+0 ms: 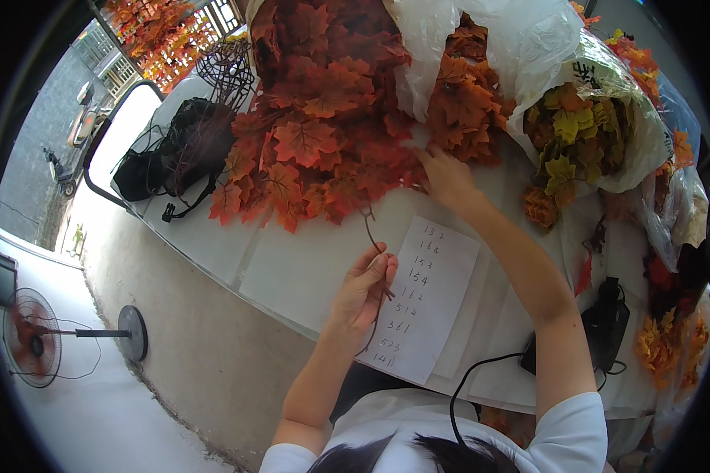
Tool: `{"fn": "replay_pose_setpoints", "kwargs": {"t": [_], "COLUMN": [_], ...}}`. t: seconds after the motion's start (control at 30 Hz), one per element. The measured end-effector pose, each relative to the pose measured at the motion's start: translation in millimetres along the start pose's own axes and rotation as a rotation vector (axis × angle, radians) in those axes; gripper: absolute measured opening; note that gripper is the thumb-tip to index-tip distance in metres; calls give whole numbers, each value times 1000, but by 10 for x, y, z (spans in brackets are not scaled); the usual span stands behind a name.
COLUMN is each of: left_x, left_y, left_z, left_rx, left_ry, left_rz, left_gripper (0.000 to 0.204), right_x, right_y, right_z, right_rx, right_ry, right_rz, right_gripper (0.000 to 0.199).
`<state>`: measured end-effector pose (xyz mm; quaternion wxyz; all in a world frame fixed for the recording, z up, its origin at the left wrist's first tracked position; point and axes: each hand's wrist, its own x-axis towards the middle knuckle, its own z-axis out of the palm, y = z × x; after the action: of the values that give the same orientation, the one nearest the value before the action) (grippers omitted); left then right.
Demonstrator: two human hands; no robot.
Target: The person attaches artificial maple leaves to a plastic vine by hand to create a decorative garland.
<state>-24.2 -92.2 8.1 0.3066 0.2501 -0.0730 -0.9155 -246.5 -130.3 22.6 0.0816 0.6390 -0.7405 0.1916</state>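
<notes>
My left hand, its fingers closed, holds a thin brown artificial twig upright above the table. The twig's forked tip reaches toward a big heap of red and orange artificial maple leaves. At that heap's right edge is my right hand, its fingertips partly hidden and blurred among the leaves. Some leaves beside those fingers are smeared too, and whether they are gripped does not show. Under and to the right of my left hand lies a white paper sheet with a handwritten column.
Clear plastic bags hold orange leaves and yellow-green leaves. A black bag with straps lies at the table's left. A black device with a cable sits at right. A fan stands on the floor.
</notes>
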Motion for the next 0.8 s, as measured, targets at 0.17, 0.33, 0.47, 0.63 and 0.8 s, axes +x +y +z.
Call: {"fn": "replay_pose_setpoints", "kwargs": {"t": [0.17,0.33,0.47,0.63,0.8], "left_x": [24,133,164,50,-44], "left_y": [93,105,-47,-222,-457], "left_z": [23,-27,20,150,206], "left_rx": [-9,158,256,377,480], "left_ry": [64,-34,-17,29,38], "left_rz": [-41,-66,-24,90,118], "left_gripper": [13,14,17,12,11], "right_x": [-490,-801,-854,-1138,-1236], "right_y": [-40,-80,137,249,97], "right_z": [-182,-591,-614,-379,-500], "right_rx": [414,909,493,245,294], "right_ry": [-98,-356,-209,-119,-13], "right_rz": [-73,264,-38,-230,-95], "right_gripper": [22,36,36,24,16]}}
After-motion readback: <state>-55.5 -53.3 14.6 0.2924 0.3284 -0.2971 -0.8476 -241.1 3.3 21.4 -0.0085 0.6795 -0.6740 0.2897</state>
